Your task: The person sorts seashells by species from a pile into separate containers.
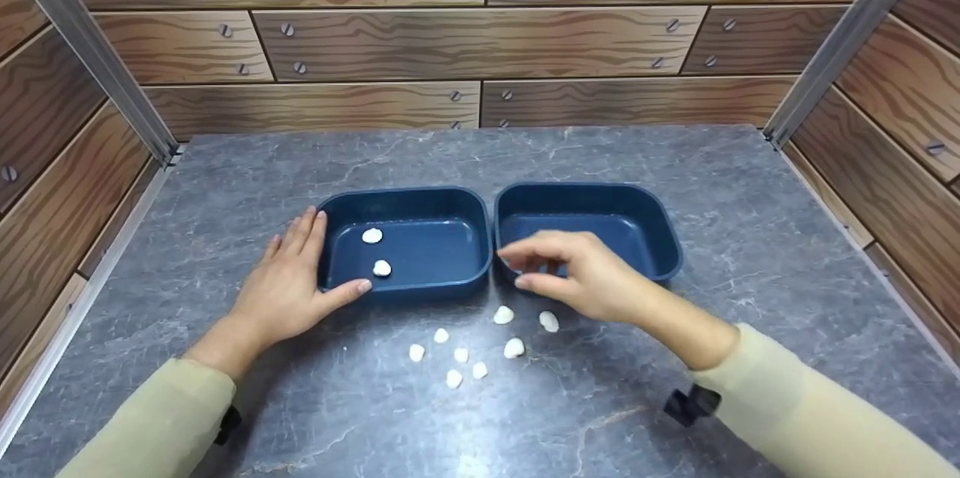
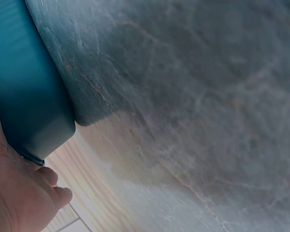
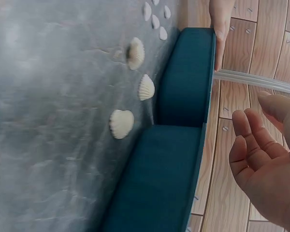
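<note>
My left hand (image 1: 289,287) rests against the left wall of the left blue container (image 1: 420,287), its thumb along the front rim and its fingers straight along the side. Inside that container lie two white seashells, a far one (image 1: 372,235) and a near one (image 1: 382,268). Over the front left edge of the right blue container (image 1: 664,238) hovers my right hand (image 1: 585,275). Its fingers bend loosely, with a gap to the thumb and nothing visible between them. Several white seashells (image 1: 514,348) lie on the table before the containers; the right wrist view shows ridged ones (image 3: 146,87).
The two containers stand side by side on a grey marbled table (image 1: 337,418). Wood-patterned panels (image 1: 480,43) close off the back and both sides. Metal posts (image 1: 832,50) rise at the back corners.
</note>
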Available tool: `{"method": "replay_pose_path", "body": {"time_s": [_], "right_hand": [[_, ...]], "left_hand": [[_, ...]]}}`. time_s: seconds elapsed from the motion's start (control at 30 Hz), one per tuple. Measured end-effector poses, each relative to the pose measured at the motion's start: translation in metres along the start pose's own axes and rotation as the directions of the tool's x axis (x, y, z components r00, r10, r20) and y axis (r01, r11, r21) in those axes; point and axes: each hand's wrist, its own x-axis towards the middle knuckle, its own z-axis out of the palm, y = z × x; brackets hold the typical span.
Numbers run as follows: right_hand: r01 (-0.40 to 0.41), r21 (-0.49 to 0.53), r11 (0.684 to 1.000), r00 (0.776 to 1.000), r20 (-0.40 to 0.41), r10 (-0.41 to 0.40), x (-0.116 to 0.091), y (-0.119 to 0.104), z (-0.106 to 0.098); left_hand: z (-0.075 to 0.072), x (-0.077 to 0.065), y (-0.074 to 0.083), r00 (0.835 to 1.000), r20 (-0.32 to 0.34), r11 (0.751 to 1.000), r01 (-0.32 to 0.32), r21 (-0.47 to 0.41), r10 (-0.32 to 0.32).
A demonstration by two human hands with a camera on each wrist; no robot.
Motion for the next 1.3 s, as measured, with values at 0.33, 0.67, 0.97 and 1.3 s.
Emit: {"method": "replay_pose_path", "body": {"time_s": [0.33,0.67,0.97,1.3], "right_hand": [[0.035,0.038,0.999,0.998,-0.044,-0.034,-0.038,0.014,0.004],[-0.019,0.018,1.000,1.000,0.004,0.019,-0.066,0.033,0.010],[0.049,-0.045,0.998,0.997,0.067,-0.046,-0.072,0.046,0.016],[-0.008,-0.132,0.991,0.998,0.069,0.017,-0.074,0.054,0.024]], "left_hand": [[0.001,-0.002,0.000,1.000,0.003,1.000,0.008,-0.002,-0.008],[0.002,-0.002,-0.001,1.000,0.006,1.000,0.007,0.001,-0.007],[0.000,0.000,-0.001,1.000,0.005,1.000,0.005,0.007,-0.005],[0.000,0.000,-0.001,1.000,-0.002,1.000,-0.007,0.010,0.007]]}}
